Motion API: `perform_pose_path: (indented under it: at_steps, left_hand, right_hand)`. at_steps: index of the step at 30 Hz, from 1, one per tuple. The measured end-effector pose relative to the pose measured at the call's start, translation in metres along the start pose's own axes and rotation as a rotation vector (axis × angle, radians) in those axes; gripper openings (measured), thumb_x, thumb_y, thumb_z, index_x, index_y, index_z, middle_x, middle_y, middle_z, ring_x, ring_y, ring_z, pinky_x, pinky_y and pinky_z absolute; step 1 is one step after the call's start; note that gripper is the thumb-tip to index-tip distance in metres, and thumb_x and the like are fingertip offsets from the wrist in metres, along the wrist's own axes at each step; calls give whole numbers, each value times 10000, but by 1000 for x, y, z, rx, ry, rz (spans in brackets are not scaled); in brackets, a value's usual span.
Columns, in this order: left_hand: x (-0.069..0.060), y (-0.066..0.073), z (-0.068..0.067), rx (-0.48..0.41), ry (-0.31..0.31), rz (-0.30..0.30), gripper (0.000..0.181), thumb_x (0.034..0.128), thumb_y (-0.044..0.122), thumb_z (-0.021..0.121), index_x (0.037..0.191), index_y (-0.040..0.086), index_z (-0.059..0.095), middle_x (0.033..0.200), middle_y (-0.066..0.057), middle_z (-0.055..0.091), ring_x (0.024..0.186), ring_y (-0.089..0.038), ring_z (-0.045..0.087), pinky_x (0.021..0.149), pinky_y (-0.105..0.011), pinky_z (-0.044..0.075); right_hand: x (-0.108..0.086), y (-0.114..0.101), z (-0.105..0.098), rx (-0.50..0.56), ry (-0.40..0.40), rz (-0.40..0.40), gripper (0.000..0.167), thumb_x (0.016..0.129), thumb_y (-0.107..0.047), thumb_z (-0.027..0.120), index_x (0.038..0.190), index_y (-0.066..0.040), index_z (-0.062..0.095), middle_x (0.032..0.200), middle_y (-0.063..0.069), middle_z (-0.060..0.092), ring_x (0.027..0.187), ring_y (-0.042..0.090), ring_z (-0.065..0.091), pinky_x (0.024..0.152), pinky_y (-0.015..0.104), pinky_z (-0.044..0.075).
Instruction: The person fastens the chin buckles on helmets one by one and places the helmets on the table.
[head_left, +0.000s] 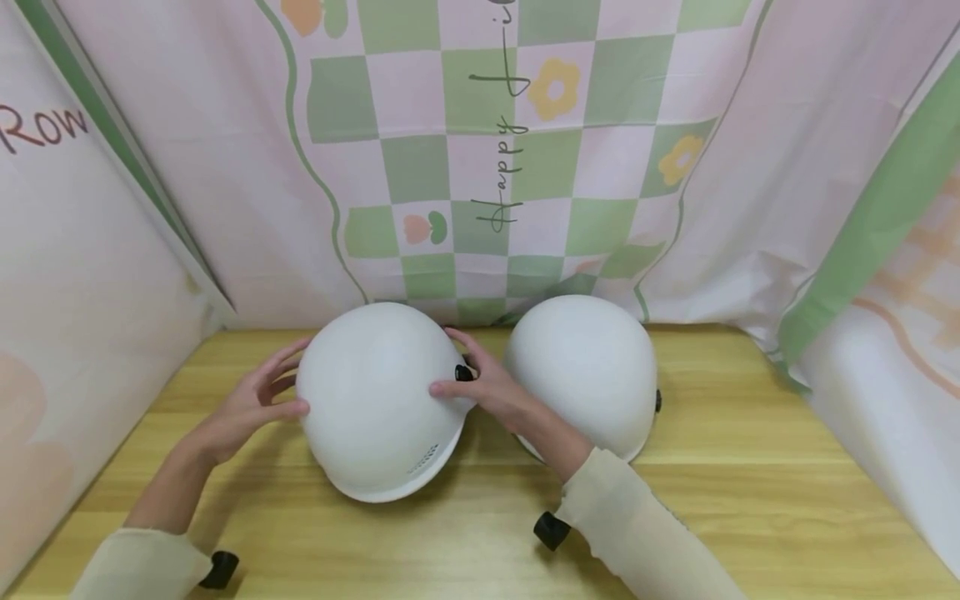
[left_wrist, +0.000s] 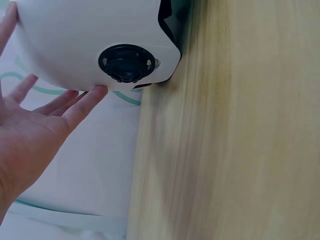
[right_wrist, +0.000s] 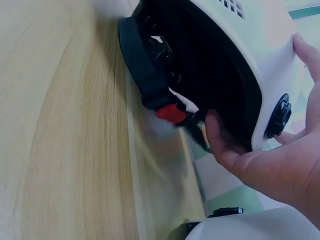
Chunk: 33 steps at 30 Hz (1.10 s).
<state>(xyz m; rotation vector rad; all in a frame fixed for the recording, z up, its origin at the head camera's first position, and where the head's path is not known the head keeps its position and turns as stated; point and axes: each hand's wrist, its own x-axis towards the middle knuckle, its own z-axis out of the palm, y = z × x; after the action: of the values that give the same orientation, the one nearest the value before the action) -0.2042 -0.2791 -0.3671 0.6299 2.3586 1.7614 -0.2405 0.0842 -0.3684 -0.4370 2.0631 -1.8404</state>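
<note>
A white helmet (head_left: 378, 392) stands tilted on the left part of the table, between both hands. My left hand (head_left: 243, 408) touches its left side with spread, fairly straight fingertips, the palm apart from the shell. A round black knob (left_wrist: 126, 63) shows on the shell near those fingers in the left wrist view. With my right hand (head_left: 495, 387) I grip the helmet's right edge, one digit inside the rim and others outside, beside another black knob (right_wrist: 279, 117). Below the dark interior hangs a black chin strap (right_wrist: 142, 65) with a red buckle (right_wrist: 171, 113).
A second white helmet (head_left: 585, 375) stands on the wooden table (head_left: 750, 467), close to the right forearm. Behind the table hangs a checked, flowered curtain (head_left: 480, 167). Fabric also hangs along the left and right sides.
</note>
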Motion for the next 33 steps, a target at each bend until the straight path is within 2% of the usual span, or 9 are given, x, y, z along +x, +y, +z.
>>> perform_pose_path:
  at_steps: [7,10,13,15,20,27,33]
  left_hand:
    - [1,-2,1,67,18,-37,805,991,58,669,1659,125,223,1620,-291,273,1442,-564,287,1016,-548,465]
    - [2,-3,2,93,40,-42,793,990,64,677,1652,107,243,1623,-277,290,1447,-542,306,1021,-442,481]
    - [3,-3,3,111,61,-39,784,985,68,689,1644,91,265,1621,-268,306,1435,-526,339,972,-273,494]
    - [4,-2,4,114,73,-37,782,979,66,697,1639,83,278,1619,-263,318,1426,-517,357,948,-207,486]
    - [6,-1,6,131,96,-30,783,963,67,722,1627,66,307,1604,-256,353,1412,-504,393,946,-182,488]
    - [7,0,6,167,98,-18,782,954,76,737,1624,79,333,1595,-247,373,1399,-510,416,938,-198,496]
    - [8,-1,7,174,110,-15,785,940,75,759,1615,78,357,1585,-241,397,1395,-492,437,946,-204,507]
  right_hand:
    - [1,-1,6,-122,16,42,1001,864,-275,839,1664,-269,237,1603,164,355,1422,381,424,1124,564,412]
    - [1,-1,7,-141,12,52,1006,873,-277,838,1669,-264,222,1621,138,358,1428,372,428,1105,560,435]
    - [1,0,8,-147,12,41,1020,868,-275,848,1668,-295,216,1676,86,289,1461,390,392,1097,577,440]
    - [2,0,8,-150,14,20,1024,867,-281,850,1666,-322,211,1701,44,241,1479,405,363,1092,592,439]
    - [4,1,11,-156,38,-3,1019,858,-289,857,1658,-347,227,1703,0,238,1466,397,377,1060,591,465]
    - [3,2,12,-254,47,-38,1033,845,-362,863,1663,-287,237,1684,15,293,1486,346,365,1123,581,414]
    - [2,5,10,-265,35,-57,1017,865,-350,841,1668,-269,222,1685,38,290,1482,358,367,1117,607,408]
